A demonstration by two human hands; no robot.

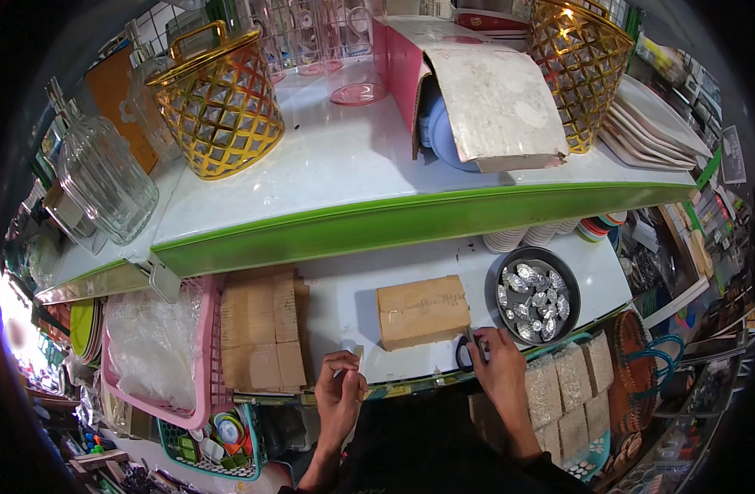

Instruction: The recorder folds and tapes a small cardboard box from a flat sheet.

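Observation:
My left hand [340, 387] is closed at the front edge of the lower shelf, pinching a short, pale, see-through strip [359, 355] that looks like tape. To its right, my right hand [499, 370] is closed around black-handled scissors [462, 354]; one handle loop shows and the blades are hidden. Just beyond both hands lies a closed brown cardboard box [423, 311] with faint handwriting on top. A round dark pan [497, 300] holding several shiny, silvery faceted pieces [535, 296] stands right of the box, near my right hand.
Folded cardboard [262, 333] and a pink basket [213, 354] of clear plastic lie left. The green-edged upper shelf [328, 181] overhangs the back, carrying glass bottles [110, 181] and gold lattice baskets [221, 115]. Packed bags [559, 379] sit low at right.

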